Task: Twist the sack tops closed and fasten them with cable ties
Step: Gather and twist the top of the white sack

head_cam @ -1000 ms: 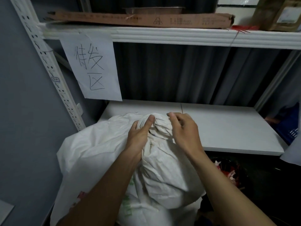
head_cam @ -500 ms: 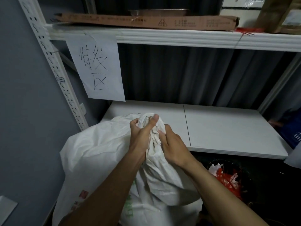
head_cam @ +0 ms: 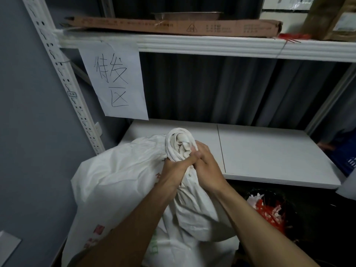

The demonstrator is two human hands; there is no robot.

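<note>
Sack: the white sack (head_cam: 119,182) sits below both hands, its bulk spreading left of them.
Neck: the sack's gathered neck (head_cam: 180,143) rises just above the hands, wound into a ropy knob.
Left hand: the left hand (head_cam: 175,170) clenches the neck from the left, thumb across the front.
Right hand: the right hand (head_cam: 207,166) wraps the neck from the right, touching that thumb.
Tie: none shows in either hand. The red strips (head_cam: 290,36) on the upper shelf (head_cam: 212,45), far above and right of the hands, may be ties.
Risk, unwinding: letting one hand go to reach for a tie would probably let the stiff cloth spring open.
Risk, placement: a tie set above the grip could slide off the knob.
</note>
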